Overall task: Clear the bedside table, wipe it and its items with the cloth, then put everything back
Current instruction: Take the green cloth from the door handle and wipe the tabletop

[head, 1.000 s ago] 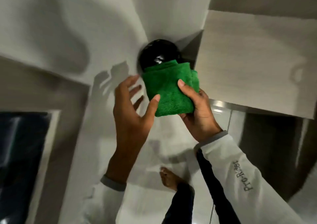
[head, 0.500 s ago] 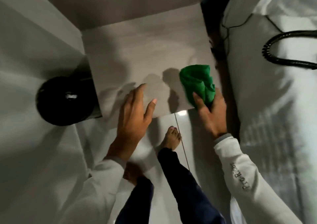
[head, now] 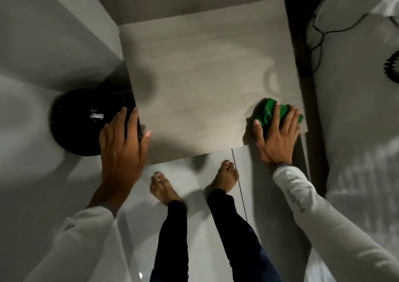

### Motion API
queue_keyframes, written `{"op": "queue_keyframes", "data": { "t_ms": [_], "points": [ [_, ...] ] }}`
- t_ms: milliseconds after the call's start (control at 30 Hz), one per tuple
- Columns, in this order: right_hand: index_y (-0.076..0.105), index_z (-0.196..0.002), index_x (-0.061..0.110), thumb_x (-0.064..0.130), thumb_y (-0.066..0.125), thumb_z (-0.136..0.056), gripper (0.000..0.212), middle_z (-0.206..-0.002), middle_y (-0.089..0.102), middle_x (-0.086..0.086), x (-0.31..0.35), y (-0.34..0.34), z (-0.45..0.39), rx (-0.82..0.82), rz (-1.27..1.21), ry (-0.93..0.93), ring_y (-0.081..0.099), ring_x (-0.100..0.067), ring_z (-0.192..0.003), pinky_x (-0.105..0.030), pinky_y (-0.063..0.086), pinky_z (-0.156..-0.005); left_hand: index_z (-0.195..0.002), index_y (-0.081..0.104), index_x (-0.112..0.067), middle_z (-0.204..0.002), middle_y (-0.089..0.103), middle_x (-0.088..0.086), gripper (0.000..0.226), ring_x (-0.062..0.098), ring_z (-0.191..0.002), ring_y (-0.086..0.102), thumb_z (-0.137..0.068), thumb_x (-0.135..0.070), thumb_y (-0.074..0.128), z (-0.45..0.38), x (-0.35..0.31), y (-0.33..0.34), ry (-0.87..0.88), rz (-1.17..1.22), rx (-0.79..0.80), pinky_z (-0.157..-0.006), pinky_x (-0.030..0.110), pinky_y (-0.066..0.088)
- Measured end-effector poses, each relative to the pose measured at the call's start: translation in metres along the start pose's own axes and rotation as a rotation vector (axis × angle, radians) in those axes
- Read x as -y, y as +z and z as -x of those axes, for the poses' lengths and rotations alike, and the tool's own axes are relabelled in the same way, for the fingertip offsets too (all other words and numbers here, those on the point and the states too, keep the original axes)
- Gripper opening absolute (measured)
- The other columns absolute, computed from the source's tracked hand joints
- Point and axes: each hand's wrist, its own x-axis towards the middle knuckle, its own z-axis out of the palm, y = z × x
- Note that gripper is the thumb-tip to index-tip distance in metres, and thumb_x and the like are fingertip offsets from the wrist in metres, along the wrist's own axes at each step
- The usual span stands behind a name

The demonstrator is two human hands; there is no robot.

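Note:
The bedside table point(head: 205, 76) has a pale wood-grain top with nothing standing on it. My right hand point(head: 277, 134) presses flat on a crumpled green cloth point(head: 267, 108) at the top's near right corner. My left hand point(head: 123, 139) rests with spread fingers on the near left corner, the thumb lying on the top and the fingers reaching over the left edge. It holds nothing.
A round black bin point(head: 86, 119) stands on the floor against the table's left side. A bed with a white sheet point(head: 356, 108) lies to the right, with a thin black cable point(head: 319, 37) and a coiled black cord point(head: 391, 65) on it. My bare feet stand on grey tiles point(head: 194, 195).
The view swung from the black bin to the table top. My right hand carried the cloth onto the near right corner and flattened on it. My left hand moved to the near left corner.

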Motion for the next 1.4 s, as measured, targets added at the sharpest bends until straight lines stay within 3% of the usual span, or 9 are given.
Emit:
{"op": "queue_keyframes", "data": {
  "t_ms": [100,300,433,533,633,833,1067,1200,1400],
  "points": [
    [0.021,-0.162,0.011,0.058,0.039,-0.100,0.079,-0.167,0.010,-0.031,0.044,0.029,0.012,-0.085,0.082,-0.021,0.007,-0.047,-0.157,-0.062,0.012,-0.125,-0.155,0.036,-0.011,-0.159,0.040,0.020,0.057,0.039,-0.138,0.044,-0.109,-0.045,0.029,0.003,0.031,-0.004,-0.033,-0.023,-0.008,-0.114,0.051,0.033],
    [0.038,-0.157,0.017,0.055,0.049,-0.098,0.072,-0.166,0.025,-0.026,0.178,0.098,0.071,-0.023,0.086,-0.620,0.020,-0.043,-0.156,-0.058,0.009,-0.128,-0.156,0.034,-0.012,-0.161,0.037,0.020,0.058,0.040,-0.143,0.040,-0.108,-0.043,0.031,0.009,0.081,-0.017,-0.063,0.001,-0.019,-0.115,0.056,0.033],
    [0.041,-0.156,0.021,0.046,0.046,-0.102,0.060,-0.165,0.030,-0.021,0.240,0.115,0.055,-0.104,0.056,-0.672,0.025,-0.036,-0.156,-0.057,0.020,-0.125,-0.157,0.034,-0.010,-0.161,0.036,0.021,0.059,0.040,-0.145,0.038,-0.107,-0.043,0.034,0.010,0.096,-0.017,-0.093,0.038,-0.037,-0.117,0.058,0.030],
    [0.043,-0.154,0.025,0.045,0.050,-0.100,0.059,-0.165,0.030,-0.021,0.226,0.105,0.016,-0.105,0.086,-0.768,0.025,-0.036,-0.156,-0.053,0.017,-0.128,-0.157,0.034,-0.010,-0.161,0.037,0.021,0.058,0.041,-0.144,0.040,-0.108,-0.043,0.033,0.009,0.094,-0.012,-0.038,0.044,-0.060,-0.117,0.057,0.030],
    [0.041,-0.155,0.026,0.047,0.048,-0.100,0.060,-0.166,0.025,-0.023,0.170,0.082,-0.026,-0.144,0.109,-0.575,0.020,-0.041,-0.156,-0.050,0.007,-0.129,-0.156,0.035,-0.010,-0.161,0.037,0.021,0.059,0.039,-0.146,0.040,-0.108,-0.045,0.031,0.002,0.085,-0.003,-0.041,0.065,-0.069,-0.116,0.056,0.030],
    [0.026,-0.160,0.011,0.053,0.036,-0.098,0.075,-0.168,0.017,-0.025,0.022,0.006,-0.095,-0.168,0.111,0.066,0.016,-0.043,-0.156,-0.056,0.016,-0.127,-0.155,0.038,-0.008,-0.160,0.040,0.021,0.058,0.040,-0.143,0.043,-0.108,-0.042,0.039,-0.027,0.053,0.019,0.029,0.093,-0.126,-0.117,0.055,0.032],
    [0.016,-0.160,0.003,0.057,0.033,-0.093,0.088,-0.170,0.011,-0.020,0.103,0.005,-0.186,-0.254,0.015,0.324,0.007,-0.034,-0.160,-0.049,0.006,-0.129,-0.154,0.039,-0.007,-0.159,0.043,0.019,0.057,0.035,-0.146,0.044,-0.108,-0.041,0.041,-0.060,0.070,0.020,0.022,0.023,-0.195,-0.119,0.054,0.033],
    [0.013,-0.161,0.003,0.051,0.034,-0.091,0.087,-0.170,0.006,-0.023,0.199,0.023,-0.181,-0.139,0.104,0.024,0.005,-0.038,-0.159,-0.049,0.004,-0.129,-0.150,0.043,-0.005,-0.156,0.047,0.019,0.055,0.035,-0.143,0.044,-0.108,-0.040,0.038,-0.067,0.081,0.012,-0.023,0.065,-0.211,-0.120,0.051,0.029],
    [0.029,-0.159,0.011,0.044,0.047,-0.087,0.082,-0.170,0.016,-0.017,0.292,0.074,-0.050,0.045,0.139,-0.739,0.011,-0.033,-0.160,-0.050,0.008,-0.128,-0.148,0.043,-0.001,-0.154,0.048,0.020,0.052,0.038,-0.141,0.046,-0.108,-0.033,0.035,-0.043,0.095,-0.007,-0.092,0.064,-0.193,-0.118,0.053,0.032]
  ]
}}
